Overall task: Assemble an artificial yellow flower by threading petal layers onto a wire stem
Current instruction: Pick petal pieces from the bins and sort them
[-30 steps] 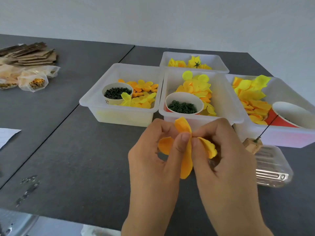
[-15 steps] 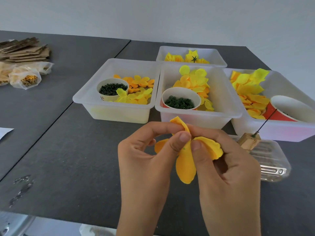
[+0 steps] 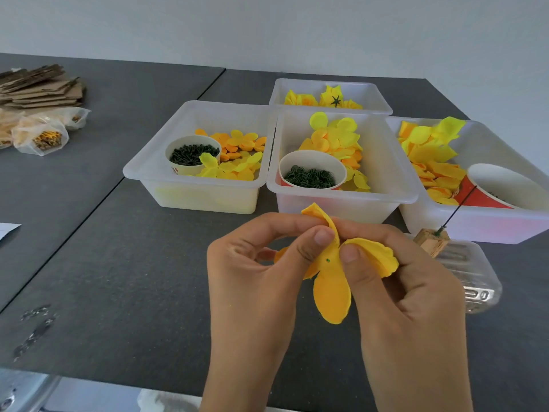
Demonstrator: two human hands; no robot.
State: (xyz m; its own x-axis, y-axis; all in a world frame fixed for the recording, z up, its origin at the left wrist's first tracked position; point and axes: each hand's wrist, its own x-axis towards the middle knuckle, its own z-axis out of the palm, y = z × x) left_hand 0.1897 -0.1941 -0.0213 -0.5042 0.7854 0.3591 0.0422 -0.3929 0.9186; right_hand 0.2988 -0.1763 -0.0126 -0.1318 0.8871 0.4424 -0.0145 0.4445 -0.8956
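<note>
Both hands hold a yellow-orange petal layer [image 3: 331, 281] above the near part of the dark surface [image 3: 118, 278]. The left hand [image 3: 258, 281] pinches it between thumb and curled fingers from the left, and the right hand [image 3: 407, 295] pinches it from the right, thumb tips almost meeting at the layer's middle. A small green tip [image 3: 328, 260] shows through the centre of the layer. 1 petal hangs down toward the viewer, 1 stands up behind the thumbs, and 1 folds over the right hand's fingers. Farther back sit 4 translucent bins [image 3: 205, 200] holding yellow petals, 3 of them also with paper cups [image 3: 312, 165]. A wire stuck in a cork block [image 3: 431, 241] stands just right of the hands, on a clear plastic tray [image 3: 472, 281].
</note>
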